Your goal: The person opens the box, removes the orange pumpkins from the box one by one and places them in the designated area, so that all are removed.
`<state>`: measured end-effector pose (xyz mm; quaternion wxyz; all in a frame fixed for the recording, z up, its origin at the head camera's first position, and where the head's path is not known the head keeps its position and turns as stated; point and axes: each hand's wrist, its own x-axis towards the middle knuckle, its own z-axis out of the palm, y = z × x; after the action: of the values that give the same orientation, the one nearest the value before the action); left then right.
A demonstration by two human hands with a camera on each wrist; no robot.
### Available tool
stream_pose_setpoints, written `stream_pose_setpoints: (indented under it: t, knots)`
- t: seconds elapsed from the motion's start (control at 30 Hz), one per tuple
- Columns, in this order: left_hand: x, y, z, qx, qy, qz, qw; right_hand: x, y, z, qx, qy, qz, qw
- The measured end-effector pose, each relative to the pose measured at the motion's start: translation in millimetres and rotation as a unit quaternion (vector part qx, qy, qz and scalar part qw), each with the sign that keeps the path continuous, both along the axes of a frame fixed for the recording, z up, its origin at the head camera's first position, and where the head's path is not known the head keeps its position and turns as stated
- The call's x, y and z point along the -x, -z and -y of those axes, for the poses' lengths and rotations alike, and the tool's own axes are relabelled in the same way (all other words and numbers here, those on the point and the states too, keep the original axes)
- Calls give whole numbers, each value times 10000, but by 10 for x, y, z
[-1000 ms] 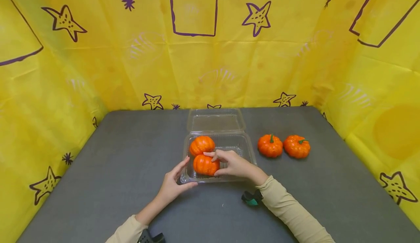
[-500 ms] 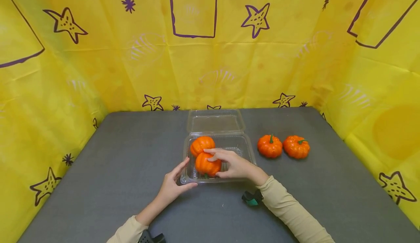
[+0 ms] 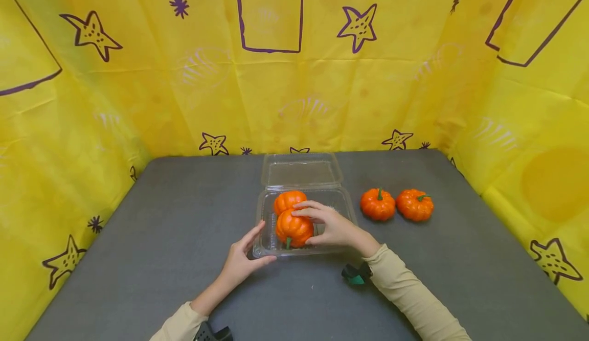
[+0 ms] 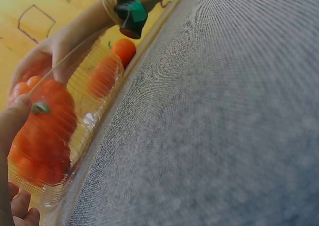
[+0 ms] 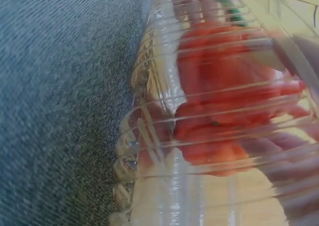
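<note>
A clear plastic clamshell container [image 3: 349, 210] stands on the table with its lid [image 3: 301, 169] folded back. Inside are two small orange pumpkins, a back one [image 3: 288, 200] and a front one [image 3: 294, 228], close together toward the left side. My right hand [image 3: 333, 226] grips the front pumpkin, thumb at its near side and fingers over its top; its green stem points toward me. My left hand [image 3: 239, 262] holds the container's front left corner, thumb along the front rim and fingers at the left side. The left wrist view shows that thumb [image 4: 17, 114] at the rim.
Two more small pumpkins with green stems, one nearer [image 3: 378, 204] and one farther right [image 3: 415, 205], sit on the grey table [image 3: 184, 203] right of the container. A yellow curtain [image 3: 276, 85] with drawn starfish surrounds the table's back and sides.
The front pumpkin has turned in my right hand, bringing its stem into view, and shifted slightly right. The back pumpkin has also moved a little right. My left hand has stayed put.
</note>
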<state>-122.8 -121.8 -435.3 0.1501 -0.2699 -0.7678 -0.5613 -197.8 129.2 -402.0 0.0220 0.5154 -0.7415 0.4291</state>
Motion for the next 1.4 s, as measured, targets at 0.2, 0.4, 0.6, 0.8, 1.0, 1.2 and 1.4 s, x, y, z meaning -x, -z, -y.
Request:
stream_pose_setpoints:
  t: [0.2, 0.4, 0.6, 0.8, 1.0, 1.2, 1.4]
  knots:
    - [-14, -71, -15, 71, -56, 167, 9998, -134, -247, 21, 463, 81, 21, 9989]
    - [-21, -64, -16, 70, -94, 187, 9998, -154, -272, 23, 418, 137, 249, 9987]
    - [-31, -68, -8, 109, -164, 174, 9997, -160, -265, 19, 747, 235, 490, 9957]
    - [-40, -68, -11, 108, -194, 122, 9997, -171, -280, 10, 972, 466, 571, 9925]
    - [-68, -40, -4, 120, -136, 242, 9995, -191, -262, -13, 994, 647, 571, 9913]
    - [-60, -43, 5, 70, -180, 346, 9992, -169, -280, -32, 1172, 563, 676, 9892]
    - [-53, -47, 2, 27, -209, 441, 9988, -173, -292, -69, 1287, 301, 778, 9882]
